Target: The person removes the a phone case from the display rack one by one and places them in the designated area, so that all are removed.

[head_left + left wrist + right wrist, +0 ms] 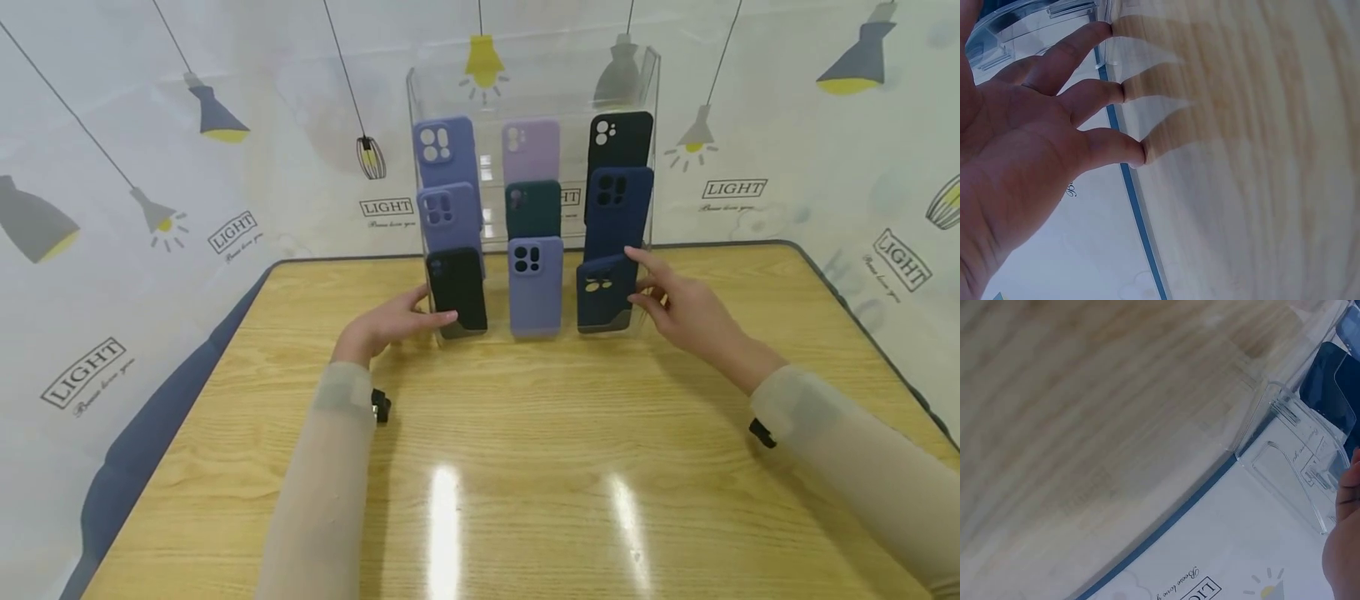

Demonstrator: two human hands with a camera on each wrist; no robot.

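Note:
A clear acrylic display stand holds phone cases in three columns at the back of the table. My right hand pinches the slightly tilted navy phone case at the lower right, index finger at its top corner and thumb at its side edge. At the stand's lower left is my left hand; its thumb lies at the front of a black phone case. In the left wrist view, the left hand's fingers are spread, tips on the tabletop. Only part of the right hand shows in the right wrist view.
Between the outer columns stand pink, dark green and lavender cases. Another navy case is behind the pinched one. A lamp-patterned backdrop rises behind the wooden table.

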